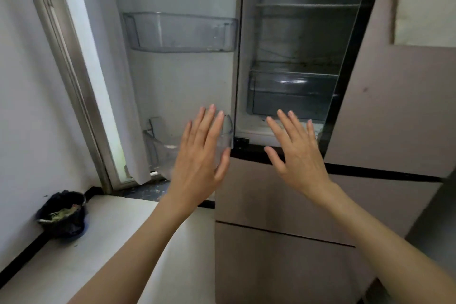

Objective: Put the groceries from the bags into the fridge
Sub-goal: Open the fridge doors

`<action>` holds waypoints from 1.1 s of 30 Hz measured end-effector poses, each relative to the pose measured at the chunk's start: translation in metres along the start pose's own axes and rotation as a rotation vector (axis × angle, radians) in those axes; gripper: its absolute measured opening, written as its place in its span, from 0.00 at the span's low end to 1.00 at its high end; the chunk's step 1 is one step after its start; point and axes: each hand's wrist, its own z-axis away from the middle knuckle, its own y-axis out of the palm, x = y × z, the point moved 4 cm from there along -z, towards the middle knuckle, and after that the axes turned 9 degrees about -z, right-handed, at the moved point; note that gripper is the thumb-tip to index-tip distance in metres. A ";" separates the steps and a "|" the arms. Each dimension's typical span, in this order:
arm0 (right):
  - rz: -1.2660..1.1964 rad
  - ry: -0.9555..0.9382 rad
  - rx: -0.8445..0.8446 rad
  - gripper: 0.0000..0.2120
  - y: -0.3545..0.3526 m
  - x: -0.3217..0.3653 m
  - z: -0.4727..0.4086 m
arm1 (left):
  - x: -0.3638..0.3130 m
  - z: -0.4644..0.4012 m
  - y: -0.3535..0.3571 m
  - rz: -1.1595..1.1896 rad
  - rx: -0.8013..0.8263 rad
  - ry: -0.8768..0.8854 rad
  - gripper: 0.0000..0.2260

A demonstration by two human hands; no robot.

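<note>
- A person's left hand (199,153) and right hand (297,153) hover flat, fingers straight and spread, palms toward the fridge (296,57); both are released and carry nothing.
- The left hand hangs before the lower door bin (162,150), a clear tray that sits tilted on the inside of the opened left door (177,86); whether the fingers touch it cannot be told. The right hand hangs in front of the fridge's bottom sill, below the clear crisper drawer (292,92).
- The fridge stands upright, long axis vertical, its opening facing the camera. Its shelves (308,5) run level across the cavity and appear bare; the upper door bin (180,32) sits level on the door.
- No groceries or bags are in view, so the loading seems not to have begun.
- By this reading, the step in hand is getting the compartment ready: the door is best swung fully clear, and the tilted bin reseated before it takes any weight.
- Left of the fridge, on the pale floor by the wall, sits a small bin with a black liner (63,215).
</note>
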 end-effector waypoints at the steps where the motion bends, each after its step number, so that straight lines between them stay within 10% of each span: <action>1: 0.028 0.038 -0.026 0.29 -0.009 -0.018 0.003 | -0.013 -0.008 0.011 0.015 0.021 0.021 0.28; 14: 0.224 0.287 -0.076 0.34 -0.063 -0.209 -0.012 | -0.161 -0.137 0.176 0.584 0.468 -0.072 0.27; 33: 0.163 0.517 -0.224 0.43 -0.024 -0.211 -0.021 | -0.170 -0.203 0.222 1.321 0.600 -0.363 0.23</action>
